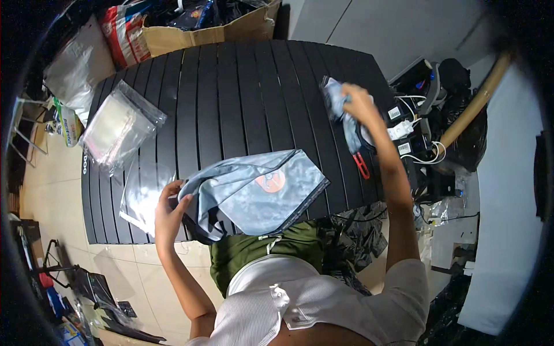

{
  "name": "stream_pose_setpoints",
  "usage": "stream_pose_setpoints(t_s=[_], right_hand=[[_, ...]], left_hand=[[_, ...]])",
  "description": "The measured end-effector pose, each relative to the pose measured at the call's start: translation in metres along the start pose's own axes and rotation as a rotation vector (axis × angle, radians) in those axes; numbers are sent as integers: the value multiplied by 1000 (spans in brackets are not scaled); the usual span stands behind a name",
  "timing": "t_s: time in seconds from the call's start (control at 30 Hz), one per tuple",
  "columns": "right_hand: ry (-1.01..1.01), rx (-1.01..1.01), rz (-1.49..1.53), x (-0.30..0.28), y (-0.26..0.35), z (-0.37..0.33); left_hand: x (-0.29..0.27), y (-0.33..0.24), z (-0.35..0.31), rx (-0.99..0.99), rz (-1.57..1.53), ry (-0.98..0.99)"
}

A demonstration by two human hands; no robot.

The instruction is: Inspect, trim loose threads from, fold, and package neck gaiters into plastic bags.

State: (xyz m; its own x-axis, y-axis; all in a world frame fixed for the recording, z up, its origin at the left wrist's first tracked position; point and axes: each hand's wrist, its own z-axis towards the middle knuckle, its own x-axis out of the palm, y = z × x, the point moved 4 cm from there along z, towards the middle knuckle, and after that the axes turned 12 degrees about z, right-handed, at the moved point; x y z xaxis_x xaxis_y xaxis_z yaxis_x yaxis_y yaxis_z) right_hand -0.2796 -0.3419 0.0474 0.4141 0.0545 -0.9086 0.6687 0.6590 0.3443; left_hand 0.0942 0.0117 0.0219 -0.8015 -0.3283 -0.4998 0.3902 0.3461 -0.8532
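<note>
A blue-grey fabric piece (271,196) with dark trim and a round orange print lies across the table's near edge. Its left end is gathered into folds, and my left hand (169,212) pinches that end between thumb and fingers. Over at the far right, my right hand (360,105) is on a bundle of similar blue-grey cloth (350,131), its fingers curled down onto the top. What lies under those fingers is partly hidden. Just below the bundle rests a red looped item (362,165), possibly a handle; I cannot tell whether the two are joined.
The black slatted table (231,104) bears clear plastic bags (118,130) with pale contents and an empty-looking clear bag (147,193) on the left. White plugs and cables (404,130) crowd its right edge. An open cardboard box (208,37) stands behind it.
</note>
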Motion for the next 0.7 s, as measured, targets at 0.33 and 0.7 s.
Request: stream_pose_setpoints(t_s=[0.33, 0.7], right_hand=[[-480, -147, -220, -27, 55, 2], [393, 304, 384, 48, 115, -113]], left_hand=[[-6, 19, -8, -176, -252, -155], [-8, 5, -16, -80, -403, -212]])
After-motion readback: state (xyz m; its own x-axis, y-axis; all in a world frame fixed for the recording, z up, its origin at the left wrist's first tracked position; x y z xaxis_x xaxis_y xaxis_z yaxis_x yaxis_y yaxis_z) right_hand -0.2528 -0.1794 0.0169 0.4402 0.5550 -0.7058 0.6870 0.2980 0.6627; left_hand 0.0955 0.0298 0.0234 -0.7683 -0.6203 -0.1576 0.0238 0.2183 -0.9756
